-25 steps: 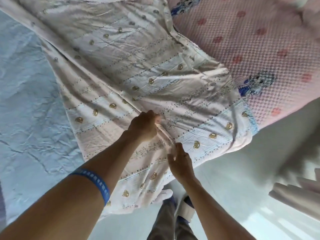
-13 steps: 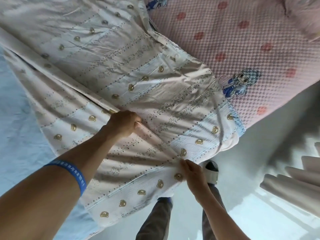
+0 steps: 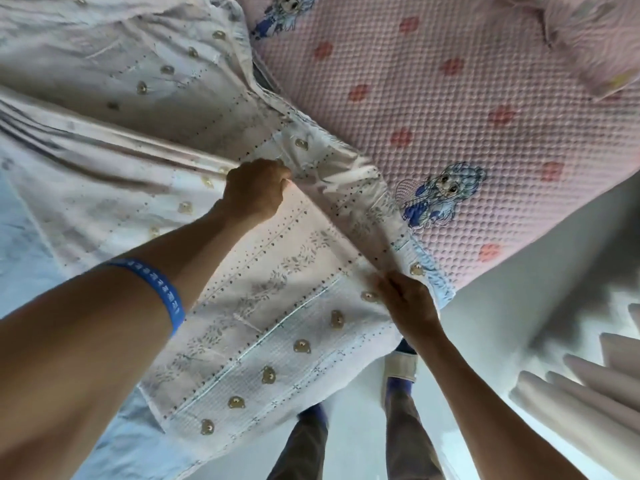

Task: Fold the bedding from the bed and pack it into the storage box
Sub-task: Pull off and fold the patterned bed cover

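A cream bed sheet printed with small bears and dotted stripes lies over the bed and hangs off its near edge. My left hand grips a fold of the sheet in a fist, higher up on the bed. My right hand pinches the same folded edge lower down, near the bed's corner. The fold runs taut between the two hands. Beneath the sheet lies a pink quilted mattress pad with blue cartoon figures. No storage box is in view.
A pale blue sheet covers the bed at the left. A pink pillow lies at the top right. My legs and slippers stand on the pale floor below. Light curtain folds hang at the right.
My hands have moved apart along the fold: the left went up onto the bed, the right down toward the corner. The fold between them is now stretched straight.
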